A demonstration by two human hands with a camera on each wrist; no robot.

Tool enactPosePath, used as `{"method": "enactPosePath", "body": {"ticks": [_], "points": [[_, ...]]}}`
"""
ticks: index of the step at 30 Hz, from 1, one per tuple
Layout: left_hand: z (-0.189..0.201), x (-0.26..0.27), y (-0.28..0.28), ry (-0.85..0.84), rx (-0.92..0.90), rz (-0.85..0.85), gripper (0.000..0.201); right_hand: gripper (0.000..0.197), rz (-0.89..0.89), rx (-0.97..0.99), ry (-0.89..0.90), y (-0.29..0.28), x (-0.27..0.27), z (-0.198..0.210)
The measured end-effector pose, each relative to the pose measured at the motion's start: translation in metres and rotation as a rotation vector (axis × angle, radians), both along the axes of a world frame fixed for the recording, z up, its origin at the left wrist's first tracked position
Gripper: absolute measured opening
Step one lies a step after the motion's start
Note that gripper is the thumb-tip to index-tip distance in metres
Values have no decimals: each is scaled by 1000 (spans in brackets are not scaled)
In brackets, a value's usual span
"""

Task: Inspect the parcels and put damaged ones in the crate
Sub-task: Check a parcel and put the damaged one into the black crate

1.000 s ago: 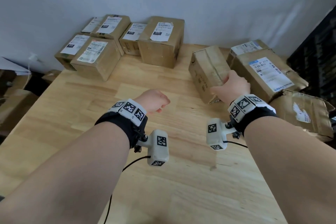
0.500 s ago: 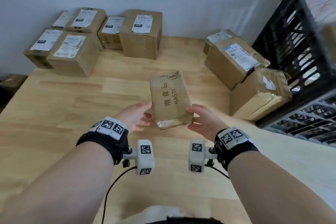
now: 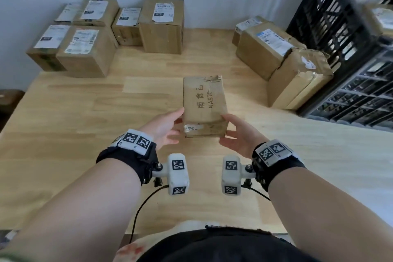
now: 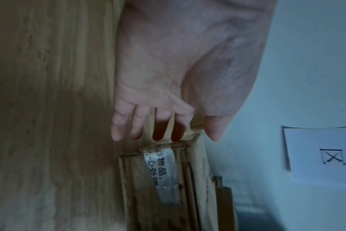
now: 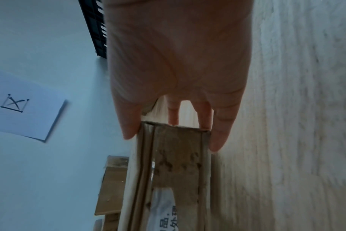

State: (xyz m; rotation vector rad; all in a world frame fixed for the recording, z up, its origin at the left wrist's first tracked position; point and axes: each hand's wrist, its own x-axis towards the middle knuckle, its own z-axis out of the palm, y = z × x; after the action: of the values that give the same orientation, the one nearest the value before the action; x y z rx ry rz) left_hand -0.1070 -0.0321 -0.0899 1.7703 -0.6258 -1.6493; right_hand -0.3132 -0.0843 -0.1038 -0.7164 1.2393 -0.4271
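A worn brown parcel (image 3: 204, 104) with printed characters and a torn far corner is at the middle of the wooden table (image 3: 63, 134). My left hand (image 3: 164, 126) touches its near left corner with straight fingers, thumb by the top edge. On its near right corner my right hand (image 3: 236, 134) presses, fingers also straight. The left wrist view shows the left hand (image 4: 158, 78) against the parcel's (image 4: 168, 179) taped end. The right hand (image 5: 178, 62) spans the parcel's (image 5: 176, 168) end in the right wrist view. The black crate (image 3: 331, 19) stands at the far right.
Several labelled boxes (image 3: 85, 49) cluster at the back left by the wall. Three more boxes stand at the right beside the crate, the nearest one (image 3: 297, 78) crumpled and torn. A white sheet (image 4: 322, 156) hangs on the wall.
My right hand brought the parcel from the right-hand group to the table's middle. The left hand uncurled and came against its left side; the parcel now points straight away from me.
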Motion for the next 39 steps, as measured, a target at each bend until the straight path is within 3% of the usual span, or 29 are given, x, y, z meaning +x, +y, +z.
{"method": "enactPosePath", "body": {"ticks": [5,11,16,21,28,35,39], "points": [[26,-5,-13,-54,-138,36,58,56,-124,-100,29,-7,3,20],[49,-12,-31,-181,-292,38,53,32,-183,-223,90,-33,4,47],[48,-5,-31,-207,-244,13,47,23,-116,-219,131,-37,0,44],[46,-3,-32,-126,-209,12,40,23,-26,-203,178,-38,-3,36],[39,-11,-36,-129,-116,19,70,51,102,-163,169,-35,-2,32],[52,-7,-43,36,-141,115,60,68,52,-179,141,-39,0,35],[51,-8,-41,45,-149,92,48,50,8,-146,53,-36,2,35]]}}
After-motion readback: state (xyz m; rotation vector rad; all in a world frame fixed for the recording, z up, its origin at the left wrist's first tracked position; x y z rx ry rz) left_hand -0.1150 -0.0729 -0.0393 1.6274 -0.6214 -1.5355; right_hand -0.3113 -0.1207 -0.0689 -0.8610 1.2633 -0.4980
